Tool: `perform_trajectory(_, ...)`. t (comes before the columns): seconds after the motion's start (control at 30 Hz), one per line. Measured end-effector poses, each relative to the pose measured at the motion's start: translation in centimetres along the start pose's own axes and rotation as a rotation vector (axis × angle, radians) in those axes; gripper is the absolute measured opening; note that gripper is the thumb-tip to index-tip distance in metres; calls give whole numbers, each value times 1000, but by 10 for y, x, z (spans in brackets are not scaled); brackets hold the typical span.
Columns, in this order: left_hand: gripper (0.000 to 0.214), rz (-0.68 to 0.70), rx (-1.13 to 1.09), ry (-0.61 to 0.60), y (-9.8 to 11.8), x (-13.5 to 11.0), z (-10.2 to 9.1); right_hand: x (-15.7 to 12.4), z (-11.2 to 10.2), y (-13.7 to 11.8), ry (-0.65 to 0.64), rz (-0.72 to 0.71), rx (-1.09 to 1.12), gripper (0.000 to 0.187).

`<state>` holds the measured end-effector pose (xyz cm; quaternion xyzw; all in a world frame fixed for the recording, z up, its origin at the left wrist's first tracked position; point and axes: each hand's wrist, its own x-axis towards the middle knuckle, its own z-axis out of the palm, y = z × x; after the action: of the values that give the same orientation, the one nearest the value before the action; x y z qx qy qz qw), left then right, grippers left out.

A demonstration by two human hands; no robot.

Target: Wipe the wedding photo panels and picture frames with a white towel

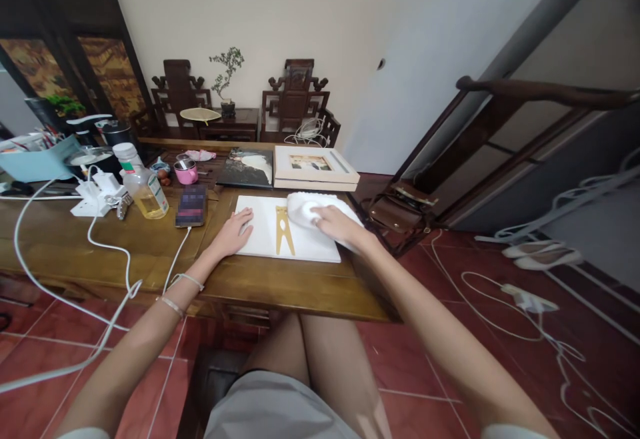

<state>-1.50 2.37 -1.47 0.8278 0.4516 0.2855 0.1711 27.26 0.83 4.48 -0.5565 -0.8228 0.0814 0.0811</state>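
Note:
A white flat board (260, 239) with a gold clothespin-shaped figure (284, 231) lies on the wooden table (150, 252) in front of me. My left hand (235, 231) rests flat on the board's left edge, fingers stretched out. My right hand (336, 220) presses a white cloth (305, 209) onto the board's upper right part, fingers curled over it.
Behind the board lie a dark picture (247, 167) and a stacked white framed picture (313, 167). A phone (191, 206) on a cable, a bottle (145, 189), a pink cup (185, 172) and a power strip (95, 198) sit left. A brown bag (395, 212) and floor cables (525, 299) are right.

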Motion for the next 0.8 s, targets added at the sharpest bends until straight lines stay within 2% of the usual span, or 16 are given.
perform_trajectory(0.1, 46, -4, -10, -4, -1, 0, -1, 32, -3, 5, 30, 10, 13, 43)
perform_trajectory(0.2, 45, -10, -21, -6, -1, 0, -1, 34, -5, 5, 30, 9, 17, 43)
perform_trajectory(0.3, 44, -13, -31, -1, -1, 0, -1, 7, -6, 0, -3, -12, 14, 40)
perform_trajectory(0.5, 45, -7, -18, 7, 0, 1, 3, -83, -16, -22, -149, -104, 6, 32)
perform_trajectory(0.6, 45, 0, -24, 11, 0, 1, 3, -103, -20, -26, -192, -113, 30, 34)
perform_trajectory(0.7, 44, 4, -20, 15, -1, 1, 3, -87, -17, -18, -149, -42, 67, 35)
perform_trajectory(0.8, 44, 7, -9, 10, -1, 1, 2, -43, -13, -3, -41, -11, 47, 40)
